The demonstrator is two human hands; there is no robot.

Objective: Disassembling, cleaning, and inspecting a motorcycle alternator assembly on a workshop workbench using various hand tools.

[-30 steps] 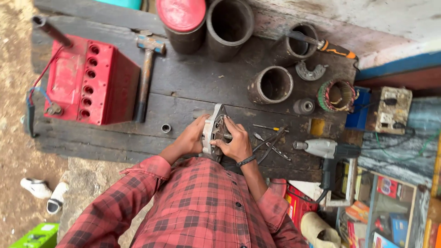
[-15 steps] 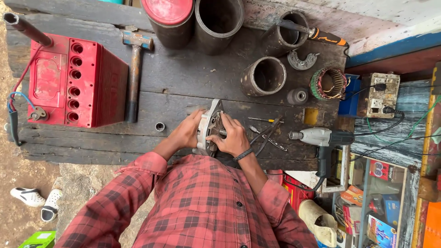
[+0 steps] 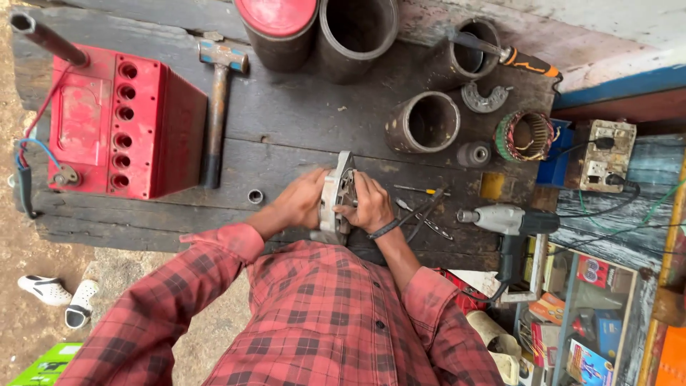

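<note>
- Head view, centre of the frame: the left hand [image 3: 300,204] and the right hand [image 3: 370,202] are both closed around a grey metal housing [image 3: 336,196], one on each side of it. The housing stands on edge on the dark wooden bench [image 3: 300,136], just above the person's red plaid shirt [image 3: 321,322].
- The left hand's fingers wrap the housing's left face; the right hand's fingers [image 3: 361,187] curl over its right side – what lies under them is hidden. A dark band [image 3: 384,229] sits on the right wrist.
- Just right of the right hand lie thin tools [image 3: 421,207] – a small screwdriver and dark pliers-like pieces, crossing one another.
- Further right, at the bench's edge, lies a grey drill [image 3: 511,221] with its chuck pointing left.
- Left of the hands a small socket [image 3: 255,196] lies alone on the wood.
- Upper left: a red battery [image 3: 121,121] with a row of round holes, wires at its left end. Beside it a hammer [image 3: 218,107] lies with its head toward the top of the frame.
- Top centre: a red-lidded can [image 3: 279,25] and an open dark cylinder [image 3: 357,36] stand side by side.
- Upper right: a rusty ring [image 3: 423,123], a copper-wound stator [image 3: 527,136], and an orange-handled screwdriver [image 3: 514,57] resting in another cylinder.
- Lower left, on the ground: white sandals [image 3: 61,297].
</note>
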